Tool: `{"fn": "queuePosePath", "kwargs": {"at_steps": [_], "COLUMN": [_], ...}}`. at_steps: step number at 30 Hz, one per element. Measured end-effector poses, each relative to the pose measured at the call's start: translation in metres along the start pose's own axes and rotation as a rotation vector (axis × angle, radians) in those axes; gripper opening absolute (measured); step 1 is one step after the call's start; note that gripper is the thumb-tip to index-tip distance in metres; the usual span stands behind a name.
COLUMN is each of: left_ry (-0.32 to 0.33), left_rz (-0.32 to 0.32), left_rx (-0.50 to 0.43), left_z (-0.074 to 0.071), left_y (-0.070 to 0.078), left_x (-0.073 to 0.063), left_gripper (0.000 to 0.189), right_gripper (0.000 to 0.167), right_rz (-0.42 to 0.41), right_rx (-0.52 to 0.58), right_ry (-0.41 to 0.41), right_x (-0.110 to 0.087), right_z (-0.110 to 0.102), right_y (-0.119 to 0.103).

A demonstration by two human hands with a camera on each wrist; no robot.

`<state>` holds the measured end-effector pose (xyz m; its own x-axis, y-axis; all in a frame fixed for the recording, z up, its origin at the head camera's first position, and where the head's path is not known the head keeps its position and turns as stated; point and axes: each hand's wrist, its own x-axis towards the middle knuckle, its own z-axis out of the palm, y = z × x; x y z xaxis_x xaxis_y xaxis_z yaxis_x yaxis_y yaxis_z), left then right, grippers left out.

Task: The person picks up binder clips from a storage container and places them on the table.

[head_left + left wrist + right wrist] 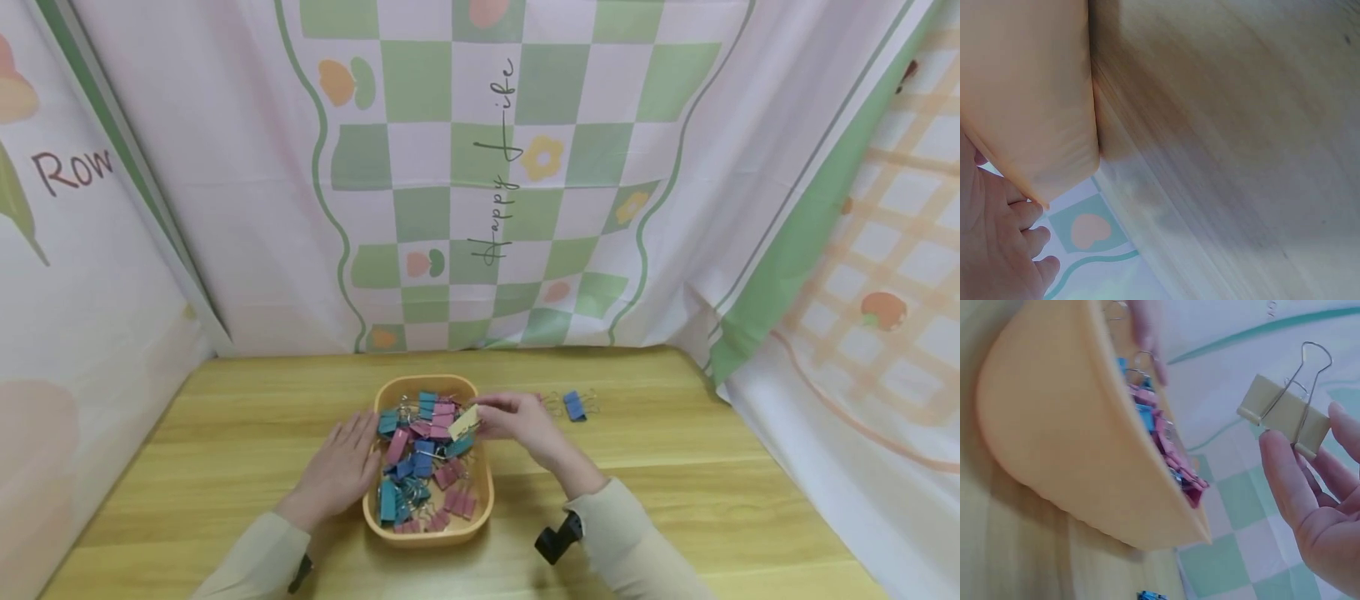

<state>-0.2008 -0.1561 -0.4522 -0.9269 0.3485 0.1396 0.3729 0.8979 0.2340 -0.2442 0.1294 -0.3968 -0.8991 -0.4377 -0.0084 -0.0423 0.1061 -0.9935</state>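
Pale sleeves (258,562) beside a tub (431,539) of clips (423,458)

Two arms come in from the bottom, one on each side. The left hand (336,467) rests against the tub with its fingers out long. Maybe that stops the tub from sliding. The right hand (525,425) pinches one yellow clip (464,423) by its end, up over the tub's right side. A little pinch likely suits such a small thing. Pink, blue and green-blue clips lie in a messy pile, and the tub's walls probably keep them together.

Past the right hand, a blue clip (575,406) lies on the table (637,500). Something pink beside it is mostly hidden.

The table is yellow wood with stripes. Behind it hangs a cloth (555,83) with green and white squares and the words "Happy Life". More cloth hangs on both sides.
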Motion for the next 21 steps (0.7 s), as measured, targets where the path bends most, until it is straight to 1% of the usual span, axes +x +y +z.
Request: {"fn": "queuePosePath", "kwargs": {"at_steps": [6,8,10,12,14,18,21], "left_ry": [0.003,0.004,0.006,0.007,0.008,0.008,0.007], "left_rz": [0.003,0.003,0.003,0.002,0.003,0.003,0.004], "left_rx": [0.003,0.002,0.0,-0.002,-0.002,-0.003,-0.009], "left_z": [0.0,0.0,0.0,0.001,0.001,0.0,-0.001], "left_y": [0.0,0.0,0.0,0.0,0.0,0.0,0.001], "left_x": [0.0,0.0,0.0,0.0,0.0,0.0,0.0], "left_gripper": [0.057,0.057,0.057,0.057,0.057,0.057,0.057], "right_gripper": [0.04,0.035,0.026,0.018,0.015,0.018,0.022], "right_rz": [-0.03,-0.039,-0.052,-0.058,-0.061,-0.067,-0.085], "right_rx": [0.196,0.253,0.3,0.326,0.335,0.361,0.42], "right_ry": [0.041,0.055,0.064,0.08,0.099,0.13,0.138], "right_x": [-0.003,-0.004,-0.005,-0.007,-0.008,-0.012,-0.013], "right_z": [-0.017,-0.023,-0.03,-0.036,-0.043,-0.056,-0.066], "right_y": [-0.006,-0.007,-0.006,-0.004,-0.003,0.0,0.002]}}
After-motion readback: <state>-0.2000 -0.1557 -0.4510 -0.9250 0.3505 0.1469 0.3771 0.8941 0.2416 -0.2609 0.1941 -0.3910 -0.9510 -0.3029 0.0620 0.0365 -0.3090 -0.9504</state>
